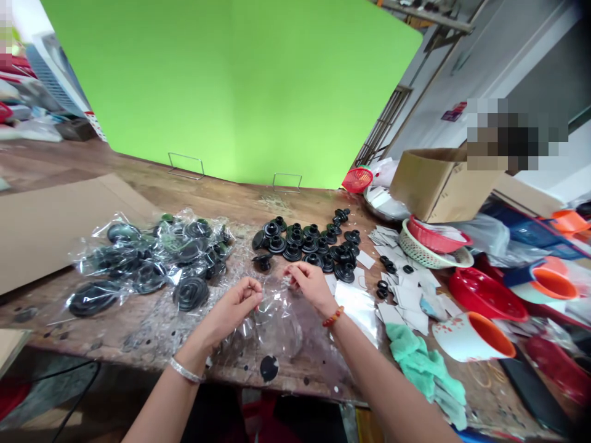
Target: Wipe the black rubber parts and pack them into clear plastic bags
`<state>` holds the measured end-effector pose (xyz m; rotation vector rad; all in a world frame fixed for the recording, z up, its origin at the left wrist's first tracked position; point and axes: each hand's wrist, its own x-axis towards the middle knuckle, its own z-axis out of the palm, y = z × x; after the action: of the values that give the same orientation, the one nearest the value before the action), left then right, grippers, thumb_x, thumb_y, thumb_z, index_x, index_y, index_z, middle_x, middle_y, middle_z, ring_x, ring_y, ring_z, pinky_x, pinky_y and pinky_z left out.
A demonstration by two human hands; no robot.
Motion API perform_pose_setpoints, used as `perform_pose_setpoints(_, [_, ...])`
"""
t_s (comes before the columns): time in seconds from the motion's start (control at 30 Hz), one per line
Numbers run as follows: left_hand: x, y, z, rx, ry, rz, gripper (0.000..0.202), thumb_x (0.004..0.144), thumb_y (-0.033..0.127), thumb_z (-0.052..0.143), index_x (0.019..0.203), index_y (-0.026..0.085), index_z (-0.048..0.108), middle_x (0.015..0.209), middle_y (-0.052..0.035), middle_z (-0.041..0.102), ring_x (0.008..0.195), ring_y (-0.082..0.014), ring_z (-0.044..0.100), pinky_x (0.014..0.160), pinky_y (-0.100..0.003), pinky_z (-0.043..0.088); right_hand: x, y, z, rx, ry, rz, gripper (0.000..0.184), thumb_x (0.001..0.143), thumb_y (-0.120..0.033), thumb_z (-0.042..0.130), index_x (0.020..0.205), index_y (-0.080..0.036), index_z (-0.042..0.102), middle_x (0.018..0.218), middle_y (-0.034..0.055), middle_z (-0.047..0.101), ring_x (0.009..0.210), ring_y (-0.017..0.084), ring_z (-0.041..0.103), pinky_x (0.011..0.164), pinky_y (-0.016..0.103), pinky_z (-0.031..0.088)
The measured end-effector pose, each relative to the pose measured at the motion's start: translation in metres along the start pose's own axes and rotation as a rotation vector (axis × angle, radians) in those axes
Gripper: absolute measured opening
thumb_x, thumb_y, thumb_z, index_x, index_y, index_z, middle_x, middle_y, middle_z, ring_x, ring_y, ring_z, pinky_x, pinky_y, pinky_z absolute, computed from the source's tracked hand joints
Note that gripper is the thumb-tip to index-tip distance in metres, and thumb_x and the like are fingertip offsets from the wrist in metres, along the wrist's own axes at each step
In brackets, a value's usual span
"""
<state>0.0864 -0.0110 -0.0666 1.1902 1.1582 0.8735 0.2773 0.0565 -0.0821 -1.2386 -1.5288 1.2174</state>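
A clear plastic bag [279,329] hangs between my hands over the front of the table. My left hand [240,301], with a bracelet on its wrist, is closed in a pinch at the bag's left upper side. At its right upper side my right hand [310,282], wearing a beaded bracelet, pinches the bag too. Just beyond the fingers lies one black stepped part [263,262]. Behind it stands a group of black round stepped parts [310,243]. To the left, several black parts wrapped in clear plastic [150,277] lie in a heap.
White paper cards [409,298] and small black rings [382,289] lie at the right. Beyond them are a cream basket [406,243], a cardboard box [443,184], an orange-and-white container [471,337] and a green cloth [425,363]. A green panel [235,92] stands behind; flat cardboard [60,221] lies left.
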Motion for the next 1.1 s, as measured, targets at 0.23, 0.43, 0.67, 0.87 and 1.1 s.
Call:
perform_pose_setpoints(0.23, [0.000,0.002,-0.006,0.125,0.070,0.108,0.014,0.079,0.033,0.059,0.079,0.019,0.060,0.066,0.0023,0.055,0.060,-0.0124,0.047,0.054,-0.021,0.034,0.062,-0.003,0.026,-0.291,-0.155,-0.247,0.025,0.072,-0.009,0.063,0.094,-0.020,0.071,0.107,0.0064,0.067,0.106,0.020,0.052,0.099,0.035,0.032])
perform_pose_setpoints(0.43, [0.003,0.001,-0.004,0.107,0.071,0.205,0.013,0.074,0.031,0.064,0.075,0.019,0.068,0.073,-0.0014,0.063,0.070,-0.0168,0.054,0.066,-0.026,0.041,0.051,-0.013,0.019,-0.198,-0.109,-0.066,0.027,0.084,-0.031,0.055,0.101,-0.013,0.065,0.077,0.0042,0.065,0.063,0.012,0.052,0.063,0.027,0.045])
perform_pose_setpoints(0.67, [0.009,-0.003,0.015,0.115,0.227,0.235,0.015,0.073,0.033,0.066,0.076,0.019,0.070,0.072,-0.0003,0.065,0.062,-0.0136,0.050,0.059,-0.024,0.037,0.018,-0.026,-0.014,0.219,-0.210,0.305,0.029,0.063,-0.030,0.075,0.084,-0.015,0.062,0.058,-0.0049,0.057,0.043,0.004,0.039,0.041,0.017,0.028])
perform_pose_setpoints(0.87, [0.018,-0.015,0.036,-0.007,0.356,0.261,0.016,0.076,0.035,0.064,0.079,0.019,0.063,0.075,0.0007,0.060,0.063,-0.0123,0.050,0.063,-0.023,0.038,0.004,-0.007,-0.029,0.342,-0.327,0.431,0.032,0.059,-0.031,0.080,0.081,-0.015,0.063,0.055,-0.0055,0.056,0.044,0.004,0.044,0.041,0.016,0.031])
perform_pose_setpoints(1.1, [0.016,-0.019,0.048,-0.111,0.186,0.211,0.017,0.081,0.036,0.060,0.084,0.020,0.057,0.096,-0.0027,0.062,0.086,-0.0168,0.057,0.076,-0.026,0.043,-0.008,0.008,-0.036,0.285,-0.455,0.480,0.031,0.062,-0.033,0.079,0.085,-0.015,0.070,0.057,-0.0035,0.059,0.045,0.005,0.046,0.039,0.015,0.032])
